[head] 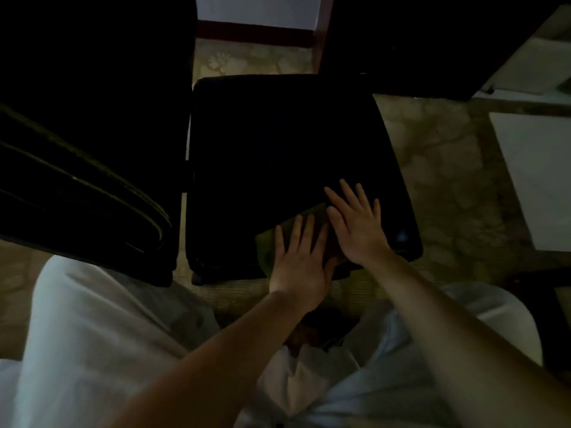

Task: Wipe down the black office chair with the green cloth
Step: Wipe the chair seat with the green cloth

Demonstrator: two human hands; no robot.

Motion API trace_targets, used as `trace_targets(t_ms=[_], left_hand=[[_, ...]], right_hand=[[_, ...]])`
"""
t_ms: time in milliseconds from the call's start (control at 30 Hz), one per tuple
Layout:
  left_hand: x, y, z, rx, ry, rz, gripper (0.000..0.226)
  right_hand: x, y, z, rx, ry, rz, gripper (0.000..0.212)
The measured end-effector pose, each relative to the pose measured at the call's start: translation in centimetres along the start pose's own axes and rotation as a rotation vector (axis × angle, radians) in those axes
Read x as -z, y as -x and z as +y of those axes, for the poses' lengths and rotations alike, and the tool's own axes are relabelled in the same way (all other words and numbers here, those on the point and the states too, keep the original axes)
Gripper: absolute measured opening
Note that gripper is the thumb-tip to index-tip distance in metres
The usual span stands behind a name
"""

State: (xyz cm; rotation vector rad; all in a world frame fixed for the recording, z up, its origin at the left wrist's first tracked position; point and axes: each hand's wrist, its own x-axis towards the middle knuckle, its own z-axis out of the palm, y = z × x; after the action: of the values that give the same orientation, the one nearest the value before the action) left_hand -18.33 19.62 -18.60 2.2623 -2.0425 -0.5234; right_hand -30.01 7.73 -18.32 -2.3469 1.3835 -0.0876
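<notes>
The black office chair seat (278, 143) fills the middle of the dim view. A green cloth (267, 244) lies flat on the seat's near edge. My left hand (299, 261) presses on the cloth with straight, spread fingers. My right hand (355, 223) lies flat beside it, fingers straight, over the cloth's right part and the seat. Most of the cloth is hidden under both hands.
Another dark chair (86, 156) stands close on the left. A dark desk (417, 41) rises behind the seat, with a red-brown post (321, 29). White furniture (537, 174) stands at the right on patterned carpet (441, 168). My white-clothed knees fill the bottom.
</notes>
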Motion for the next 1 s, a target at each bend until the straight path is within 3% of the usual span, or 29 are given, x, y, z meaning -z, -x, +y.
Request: trace_targets(t_ms=[133, 433, 733, 1000], left_hand=[[-2.0, -0.4, -1.7, -0.063, -0.11, 0.06, 0.066], [-2.0, 1.0, -5.4, -0.101, -0.152, 0.125, 0.064], [-2.0, 2.0, -5.8, 0.151, -0.064, 0.202, 0.062], [-1.6, 2.5, -8.5, 0.185, -0.034, 0.25, 0.063]], right_hand=[[-0.8, 0.3, 0.6, 0.008, 0.016, -0.022, 0.074], [-3.0, 1.1, -0.8, -0.043, 0.072, 0.058, 0.064], [-4.4, 2.2, -4.2, -0.135, 0.18, 0.026, 0.071], [-4.9, 2.6, -4.9, -0.131, 0.207, 0.046, 0.068]])
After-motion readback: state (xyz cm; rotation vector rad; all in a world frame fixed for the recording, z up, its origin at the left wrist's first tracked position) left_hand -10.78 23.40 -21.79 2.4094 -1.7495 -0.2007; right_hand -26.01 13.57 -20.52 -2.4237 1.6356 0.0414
